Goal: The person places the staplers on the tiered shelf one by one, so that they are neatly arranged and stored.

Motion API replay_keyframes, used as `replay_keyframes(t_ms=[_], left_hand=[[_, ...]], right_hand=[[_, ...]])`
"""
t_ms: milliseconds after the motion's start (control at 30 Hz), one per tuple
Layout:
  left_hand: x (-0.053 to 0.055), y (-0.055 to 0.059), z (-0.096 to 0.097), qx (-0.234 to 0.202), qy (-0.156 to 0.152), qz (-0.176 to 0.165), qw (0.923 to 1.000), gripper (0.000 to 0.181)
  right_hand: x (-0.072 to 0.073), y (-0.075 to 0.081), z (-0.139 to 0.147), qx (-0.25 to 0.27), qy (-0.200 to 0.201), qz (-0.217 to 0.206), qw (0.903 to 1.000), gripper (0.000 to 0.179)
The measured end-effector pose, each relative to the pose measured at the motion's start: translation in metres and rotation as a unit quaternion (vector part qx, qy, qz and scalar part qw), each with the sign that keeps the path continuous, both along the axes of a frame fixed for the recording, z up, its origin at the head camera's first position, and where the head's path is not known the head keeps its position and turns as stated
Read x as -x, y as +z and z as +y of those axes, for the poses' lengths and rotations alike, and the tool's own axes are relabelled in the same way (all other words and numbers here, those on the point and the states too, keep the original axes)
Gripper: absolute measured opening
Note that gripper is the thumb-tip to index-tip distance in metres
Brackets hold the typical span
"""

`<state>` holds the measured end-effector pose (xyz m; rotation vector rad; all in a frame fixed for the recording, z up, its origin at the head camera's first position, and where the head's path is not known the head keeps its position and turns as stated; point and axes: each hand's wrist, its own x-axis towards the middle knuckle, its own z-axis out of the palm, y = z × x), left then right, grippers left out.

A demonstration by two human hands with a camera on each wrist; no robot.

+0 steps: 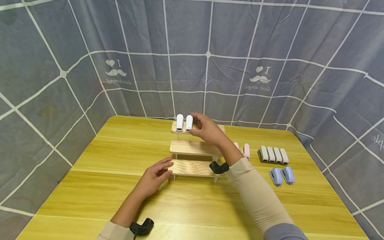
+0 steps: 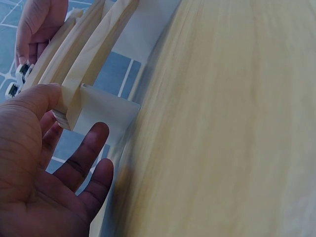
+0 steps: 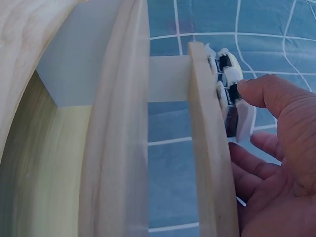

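Tabletop [image 1: 111,150], outstretched right hand [image 1: 208,128] pinching stapler [image 1: 189,122], left hand [image 1: 151,178] touching shelf [image 1: 192,168]

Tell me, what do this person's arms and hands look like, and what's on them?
The left hand and right hand are bare. Beige sleeves end short of both hands; grey-blue fabric shows higher on the right arm. A curved black device sits near each sleeve's end.

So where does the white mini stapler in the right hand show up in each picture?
Head: almost dead centre, the white mini stapler in the right hand.
Left wrist: near the left edge, above mid-height.
Right wrist: right of centre, about mid-height.
Shared landmark: the three-tier wooden stand.
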<state>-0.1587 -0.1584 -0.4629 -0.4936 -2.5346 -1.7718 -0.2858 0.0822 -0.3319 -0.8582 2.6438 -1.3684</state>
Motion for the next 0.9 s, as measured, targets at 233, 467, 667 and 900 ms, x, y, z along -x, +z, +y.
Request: replay_keyframes(t_ms=[233, 467, 667, 900], left_hand=[[-0.002, 0.002, 0.001, 0.002, 0.003, 0.001, 1.0000, 0.041], [-0.002, 0.000, 0.001, 0.005, 0.005, 0.005, 1.0000, 0.042], [-0.003, 0.000, 0.002, 0.002, 0.003, -0.001, 1.0000, 0.042], [-0.003, 0.000, 0.002, 0.001, 0.004, -0.003, 1.0000, 0.042]], right_hand=[[-0.008, 0.002, 0.016, 0.007, -0.015, 0.003, 0.9999, 0.066], [-0.020, 0.003, 0.031, 0.012, -0.024, 0.036, 0.9990, 0.060], [-0.035, 0.004, 0.048, 0.038, -0.042, 0.057, 0.9968, 0.057], [-0.054, -0.001, 0.077, 0.060, -0.070, 0.061, 0.9939, 0.054]])
